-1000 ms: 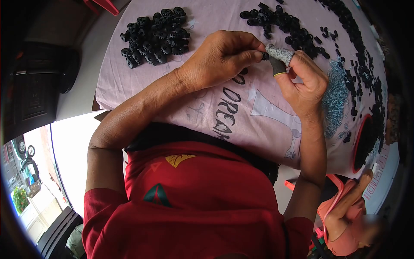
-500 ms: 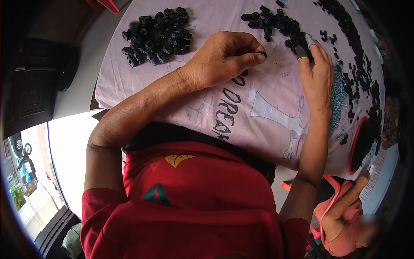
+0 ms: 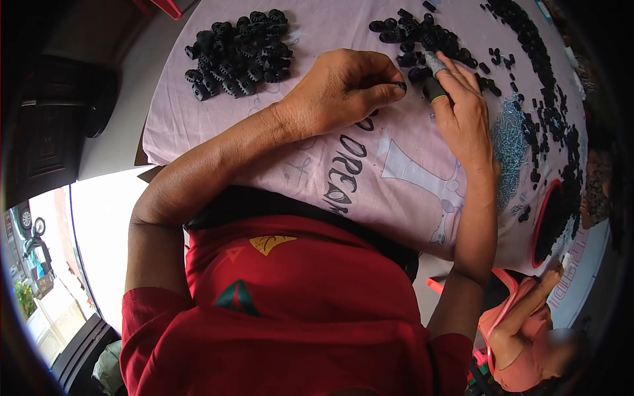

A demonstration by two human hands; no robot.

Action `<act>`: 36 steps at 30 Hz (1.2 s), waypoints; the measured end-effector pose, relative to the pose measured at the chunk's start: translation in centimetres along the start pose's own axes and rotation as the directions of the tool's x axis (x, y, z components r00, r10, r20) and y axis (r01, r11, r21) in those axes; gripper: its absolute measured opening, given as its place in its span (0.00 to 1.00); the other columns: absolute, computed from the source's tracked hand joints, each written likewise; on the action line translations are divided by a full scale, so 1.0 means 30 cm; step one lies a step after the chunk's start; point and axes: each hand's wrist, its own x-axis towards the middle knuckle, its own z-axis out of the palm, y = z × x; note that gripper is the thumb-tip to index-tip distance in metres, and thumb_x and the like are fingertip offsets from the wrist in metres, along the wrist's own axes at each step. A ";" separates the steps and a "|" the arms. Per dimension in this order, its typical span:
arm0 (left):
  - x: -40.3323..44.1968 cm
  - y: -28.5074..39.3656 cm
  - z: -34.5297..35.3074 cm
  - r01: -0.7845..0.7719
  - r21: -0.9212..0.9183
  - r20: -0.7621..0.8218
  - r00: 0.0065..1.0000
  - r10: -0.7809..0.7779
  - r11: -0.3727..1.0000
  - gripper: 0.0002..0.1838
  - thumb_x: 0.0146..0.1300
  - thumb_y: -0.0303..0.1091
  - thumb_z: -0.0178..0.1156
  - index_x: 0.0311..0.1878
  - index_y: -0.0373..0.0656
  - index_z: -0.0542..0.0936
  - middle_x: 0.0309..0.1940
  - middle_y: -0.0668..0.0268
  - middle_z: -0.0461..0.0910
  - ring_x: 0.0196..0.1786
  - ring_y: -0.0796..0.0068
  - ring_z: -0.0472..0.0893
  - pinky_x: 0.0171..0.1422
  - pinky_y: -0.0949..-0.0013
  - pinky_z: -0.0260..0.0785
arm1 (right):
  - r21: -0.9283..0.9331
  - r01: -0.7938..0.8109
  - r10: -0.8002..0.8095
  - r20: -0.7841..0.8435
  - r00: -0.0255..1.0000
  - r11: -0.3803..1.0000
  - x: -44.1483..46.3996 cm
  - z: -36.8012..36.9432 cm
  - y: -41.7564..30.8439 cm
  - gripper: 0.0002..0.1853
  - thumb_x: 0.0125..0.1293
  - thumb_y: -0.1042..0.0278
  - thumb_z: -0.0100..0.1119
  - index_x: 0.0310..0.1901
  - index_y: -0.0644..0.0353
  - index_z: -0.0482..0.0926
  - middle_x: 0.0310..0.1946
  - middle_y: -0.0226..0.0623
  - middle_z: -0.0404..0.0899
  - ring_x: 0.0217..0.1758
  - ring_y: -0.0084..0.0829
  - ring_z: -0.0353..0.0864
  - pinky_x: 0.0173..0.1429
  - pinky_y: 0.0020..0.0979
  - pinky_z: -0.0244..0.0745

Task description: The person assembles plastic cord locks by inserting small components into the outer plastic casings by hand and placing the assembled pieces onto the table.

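My left hand [image 3: 350, 89] is above the pink cloth, thumb and forefinger pinching a small black part [image 3: 400, 86]. To its right my right hand [image 3: 457, 99], with a grey wrap on one finger and a black cover on the thumb, is at the near edge of a pile of black parts [image 3: 429, 33]. Its thumb and forefinger are around a black piece [image 3: 417, 74], mostly beside the covered fingertips; whether it is gripped is unclear. A group of ridged black parts [image 3: 241, 56] lies on the cloth to the left.
The pink printed cloth [image 3: 277, 168] covers the table. Small bluish pieces [image 3: 510, 155] lie to the right, beside long rows of black parts [image 3: 551, 92]. A red-rimmed container [image 3: 536, 231] stands at the right edge. Another person [image 3: 522, 330] sits at the lower right.
My right hand left the pinched part, reached to the pile on the right, then came back leftward along its near edge. My left hand has kept its pinch in nearly the same place.
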 end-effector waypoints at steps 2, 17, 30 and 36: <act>-0.005 0.005 0.003 -0.002 0.039 0.003 1.000 0.002 0.999 0.11 0.72 0.33 0.62 0.49 0.35 0.81 0.38 0.69 0.83 0.43 0.85 0.80 0.50 0.75 0.75 | 0.170 -0.028 0.024 0.027 0.999 0.985 0.006 -0.017 -0.024 0.20 0.61 0.76 0.54 0.55 0.71 0.78 0.62 0.52 0.77 0.65 0.48 0.75 0.69 0.41 0.70; -0.010 -0.013 0.012 -0.093 0.222 -0.130 0.984 0.125 0.970 0.12 0.69 0.32 0.64 0.52 0.36 0.81 0.44 0.66 0.83 0.46 0.80 0.82 0.52 0.73 0.77 | -0.006 0.043 -0.044 -0.026 0.999 0.999 0.038 0.020 0.012 0.18 0.64 0.73 0.54 0.54 0.70 0.79 0.61 0.53 0.77 0.66 0.49 0.75 0.69 0.41 0.70; -0.014 -0.005 0.003 -0.045 0.154 -0.140 0.988 0.067 0.987 0.13 0.69 0.29 0.63 0.53 0.34 0.80 0.44 0.64 0.85 0.46 0.79 0.84 0.53 0.73 0.78 | 0.287 -0.013 0.016 -0.008 1.000 0.958 0.019 -0.011 -0.060 0.16 0.60 0.78 0.59 0.51 0.69 0.81 0.45 0.48 0.84 0.51 0.43 0.85 0.55 0.37 0.80; -0.021 0.013 -0.001 -0.095 0.247 -0.077 0.990 0.117 0.964 0.13 0.69 0.30 0.63 0.52 0.33 0.80 0.43 0.63 0.86 0.45 0.79 0.84 0.53 0.73 0.78 | 0.162 -0.008 0.009 -0.004 1.000 0.987 0.020 -0.033 -0.038 0.13 0.56 0.80 0.62 0.44 0.68 0.82 0.41 0.43 0.84 0.41 0.41 0.84 0.47 0.33 0.80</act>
